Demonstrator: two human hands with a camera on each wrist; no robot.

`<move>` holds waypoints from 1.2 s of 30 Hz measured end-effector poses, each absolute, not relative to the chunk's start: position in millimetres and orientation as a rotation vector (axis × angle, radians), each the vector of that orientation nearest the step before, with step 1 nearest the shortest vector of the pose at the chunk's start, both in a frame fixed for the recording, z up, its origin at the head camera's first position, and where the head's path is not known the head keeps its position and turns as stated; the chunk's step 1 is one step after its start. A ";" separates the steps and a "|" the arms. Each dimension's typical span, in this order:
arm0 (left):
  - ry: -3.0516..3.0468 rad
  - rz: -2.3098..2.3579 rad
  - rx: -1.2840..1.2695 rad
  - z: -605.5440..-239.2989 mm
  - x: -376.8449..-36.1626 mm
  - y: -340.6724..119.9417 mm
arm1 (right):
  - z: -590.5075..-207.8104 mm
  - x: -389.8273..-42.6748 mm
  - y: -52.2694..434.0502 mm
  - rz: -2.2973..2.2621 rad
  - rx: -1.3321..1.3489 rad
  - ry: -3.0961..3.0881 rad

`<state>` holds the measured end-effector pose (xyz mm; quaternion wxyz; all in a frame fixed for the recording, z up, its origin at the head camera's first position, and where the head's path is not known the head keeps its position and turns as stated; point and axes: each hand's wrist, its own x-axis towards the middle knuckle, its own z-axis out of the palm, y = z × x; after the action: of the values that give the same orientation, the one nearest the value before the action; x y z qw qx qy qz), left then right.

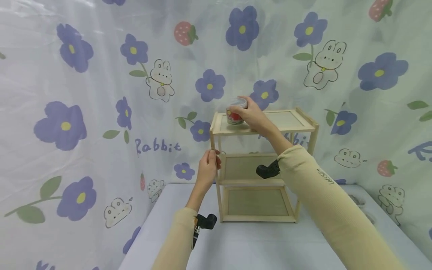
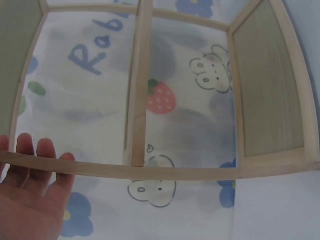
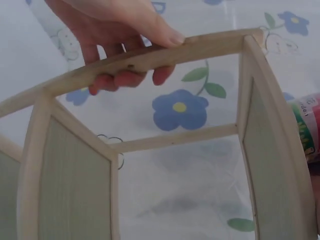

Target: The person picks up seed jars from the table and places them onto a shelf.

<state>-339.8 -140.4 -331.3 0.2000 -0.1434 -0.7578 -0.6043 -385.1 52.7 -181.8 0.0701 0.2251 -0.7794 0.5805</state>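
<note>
A small jar point(image 1: 235, 112) with a clear lid and a red label is at the left end of the top tier of a three-tier wooden shelf point(image 1: 290, 129). My right hand point(image 1: 250, 112) grips the jar from the right, and the jar's base is at the tier's surface. The right wrist view shows a sliver of the jar point(image 3: 307, 127) at the right edge. My left hand point(image 1: 208, 165) holds the shelf's front left post just below the top tier. Its fingers point(image 2: 30, 150) curl behind the post point(image 2: 150, 172), and its thumb point(image 3: 150, 22) lies on the post point(image 3: 150, 57).
The shelf stands on a pale lilac table point(image 1: 256, 243), near the back. A curtain point(image 1: 84, 112) printed with flowers, rabbits and strawberries closes in the back and both sides. The two lower tiers point(image 1: 253, 202) hold nothing. Black wrist cameras point(image 1: 268, 170) sit on both sleeves.
</note>
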 end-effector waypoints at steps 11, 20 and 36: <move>-2.119 -1.708 -0.411 -330.5 -341.9 -143.9 | -185.5 -391.0 42.8 1.657 0.721 -2.477; -2.112 -1.690 -0.427 -331.2 -343.0 -141.4 | -184.5 -390.6 42.8 1.648 0.712 -2.529; -2.114 -1.742 -0.405 -332.4 -346.7 -138.8 | -186.4 -391.5 44.5 1.704 0.697 -2.511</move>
<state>-346.7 -138.8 -332.4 0.1851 -0.1438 -0.7503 -0.6182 -391.5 44.5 -186.4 0.0140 0.2238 -0.8064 0.5472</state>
